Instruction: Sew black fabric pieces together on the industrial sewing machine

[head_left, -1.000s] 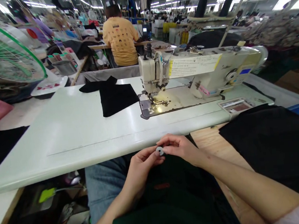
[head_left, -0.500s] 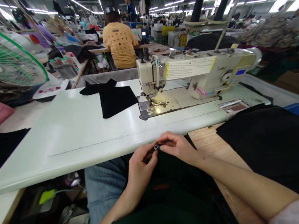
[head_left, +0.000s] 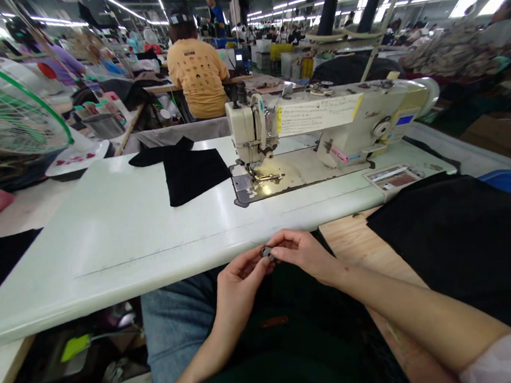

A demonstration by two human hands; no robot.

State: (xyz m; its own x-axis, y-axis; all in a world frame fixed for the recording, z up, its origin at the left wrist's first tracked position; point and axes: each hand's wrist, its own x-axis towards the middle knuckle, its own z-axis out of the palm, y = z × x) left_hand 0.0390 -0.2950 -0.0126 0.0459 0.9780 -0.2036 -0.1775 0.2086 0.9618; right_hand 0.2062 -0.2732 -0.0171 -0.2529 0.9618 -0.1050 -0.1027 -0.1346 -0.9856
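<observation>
Both my hands meet just below the near edge of the white sewing table (head_left: 151, 237), over my lap. My left hand (head_left: 237, 286) and my right hand (head_left: 302, 253) pinch a small round metal bobbin (head_left: 267, 252) between their fingertips. Fingers of both hands are closed on it. Beyond them stands a cream sewing machine (head_left: 321, 122) with its needle area lit. A piece of black fabric (head_left: 190, 170) lies flat on the table to the left of the machine.
A big pile of black fabric (head_left: 459, 244) lies on a wooden surface at my right. A green-rimmed fan (head_left: 3, 101) stands at the far left. A person in a yellow shirt (head_left: 198, 70) sits at the station ahead. Two dark thread cones (head_left: 348, 5) rise behind the machine.
The bobbin has been turned between my fingertips: flat face showing first, then edge-on, now partly hidden. My hands stayed in the same spot; the view shifted slightly.
</observation>
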